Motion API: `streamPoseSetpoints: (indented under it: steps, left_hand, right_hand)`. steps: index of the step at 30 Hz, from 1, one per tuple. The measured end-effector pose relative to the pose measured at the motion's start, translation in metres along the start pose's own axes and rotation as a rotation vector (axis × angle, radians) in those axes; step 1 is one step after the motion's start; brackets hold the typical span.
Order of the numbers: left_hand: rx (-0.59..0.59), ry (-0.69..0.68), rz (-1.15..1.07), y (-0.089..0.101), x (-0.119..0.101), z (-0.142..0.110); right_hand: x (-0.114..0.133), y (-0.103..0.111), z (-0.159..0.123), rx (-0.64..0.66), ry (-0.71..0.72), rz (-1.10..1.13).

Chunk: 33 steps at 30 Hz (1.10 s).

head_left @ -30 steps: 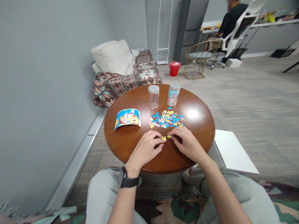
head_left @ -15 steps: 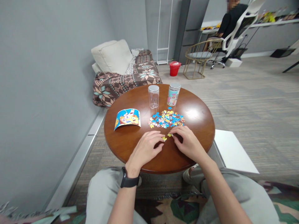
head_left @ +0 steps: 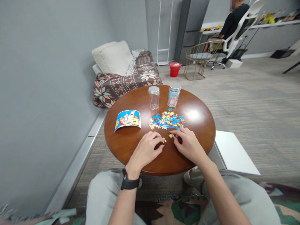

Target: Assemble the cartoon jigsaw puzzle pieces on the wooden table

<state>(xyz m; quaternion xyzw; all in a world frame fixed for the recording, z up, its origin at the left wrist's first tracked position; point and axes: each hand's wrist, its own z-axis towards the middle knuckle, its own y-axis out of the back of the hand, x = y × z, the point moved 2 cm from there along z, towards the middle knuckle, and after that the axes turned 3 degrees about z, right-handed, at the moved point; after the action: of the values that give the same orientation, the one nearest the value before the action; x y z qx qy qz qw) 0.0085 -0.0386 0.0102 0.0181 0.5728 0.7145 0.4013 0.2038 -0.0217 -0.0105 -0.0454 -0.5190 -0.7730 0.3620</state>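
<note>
Both my hands rest on a round wooden table [head_left: 201,137]. My left hand [head_left: 146,150] has its fingers curled and pinches a small yellow puzzle piece [head_left: 164,140] at its fingertips. My right hand [head_left: 188,144] is curled too, its fingertips on a second yellow piece [head_left: 171,135] just to the right. The two pieces lie a little apart. Just beyond my hands is a heap of loose puzzle pieces [head_left: 167,120] in blue, yellow and pink.
A curled picture sheet [head_left: 127,119] lies at the table's left. A clear jar [head_left: 154,97] and a printed jar [head_left: 173,94] stand behind the heap. A white block [head_left: 234,153] sits to the right, a blanket-covered couch [head_left: 126,75] behind. A person sits at a far desk [head_left: 231,25].
The two hands have shifted slightly away from me, toward the heap, each keeping its yellow piece at the fingertips. The pieces stay a little apart.
</note>
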Motion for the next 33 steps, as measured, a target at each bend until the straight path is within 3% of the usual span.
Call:
streamPoseSetpoints:
  steps: [10, 33]
  left_hand:
    - [0.005, -0.008, -0.036, -0.004, 0.004, -0.001]
    - [0.047, -0.049, 0.192, -0.007, 0.003, 0.001]
  right_hand:
    - [-0.004, -0.002, 0.0, 0.0, 0.015, 0.062]
    - [-0.018, -0.013, 0.006, -0.021, -0.038, 0.244]
